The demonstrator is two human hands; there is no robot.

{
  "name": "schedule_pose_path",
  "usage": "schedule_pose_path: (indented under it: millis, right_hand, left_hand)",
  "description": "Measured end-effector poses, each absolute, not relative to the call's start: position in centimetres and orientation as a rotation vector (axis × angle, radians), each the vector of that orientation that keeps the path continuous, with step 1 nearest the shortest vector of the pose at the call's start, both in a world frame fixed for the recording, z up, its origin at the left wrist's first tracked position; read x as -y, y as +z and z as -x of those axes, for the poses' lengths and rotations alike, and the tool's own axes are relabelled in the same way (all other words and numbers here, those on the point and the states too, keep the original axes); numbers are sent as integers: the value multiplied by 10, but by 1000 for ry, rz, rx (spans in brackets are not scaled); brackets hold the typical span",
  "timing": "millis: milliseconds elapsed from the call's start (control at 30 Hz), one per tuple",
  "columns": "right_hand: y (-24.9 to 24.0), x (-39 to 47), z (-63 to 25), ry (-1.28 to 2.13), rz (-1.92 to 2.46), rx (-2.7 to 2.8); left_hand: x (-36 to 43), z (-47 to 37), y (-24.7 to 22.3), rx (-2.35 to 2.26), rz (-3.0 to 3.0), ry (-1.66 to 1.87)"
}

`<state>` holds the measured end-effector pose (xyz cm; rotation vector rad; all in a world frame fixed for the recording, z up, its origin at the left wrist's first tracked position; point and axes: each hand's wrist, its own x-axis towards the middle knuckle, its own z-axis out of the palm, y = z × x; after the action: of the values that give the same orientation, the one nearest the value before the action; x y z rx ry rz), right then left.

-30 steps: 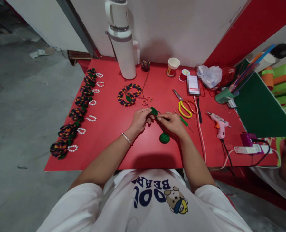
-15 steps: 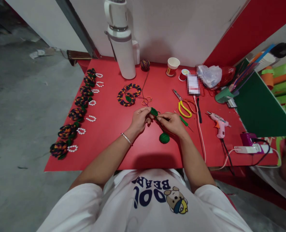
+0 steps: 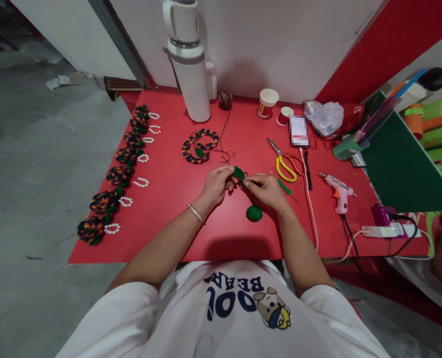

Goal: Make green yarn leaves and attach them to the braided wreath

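Between my hands is a small green knitted piece (image 3: 238, 173). My left hand (image 3: 217, 186) pinches its upper left end, with a bracelet on the wrist. My right hand (image 3: 265, 190) is closed at its lower right edge, thumb and forefinger together; any tool there is too small to make out. A green yarn ball (image 3: 254, 213) lies on the red table (image 3: 221, 233) just below my right hand. Beyond my hands rests a braided multicolour yarn loop (image 3: 200, 146) with a green leaf shape on it.
Several yarn bundles (image 3: 118, 176) with bead loops line the left edge. A white bottle (image 3: 191, 84), paper cup (image 3: 268, 103) and phone (image 3: 299, 131) stand or lie at the back. Scissors (image 3: 285, 169), a glue gun (image 3: 339, 192) and power strip (image 3: 387, 230) are on the right.
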<state>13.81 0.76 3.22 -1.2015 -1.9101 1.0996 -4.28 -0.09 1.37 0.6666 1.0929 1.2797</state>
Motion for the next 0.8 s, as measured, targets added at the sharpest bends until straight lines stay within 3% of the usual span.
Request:
schedule_pose_path:
  millis: [800]
  right_hand:
    - [19,-12,-136,1456,1165,1513]
  left_hand:
    - [-1,44,15,-1071,-639,1279]
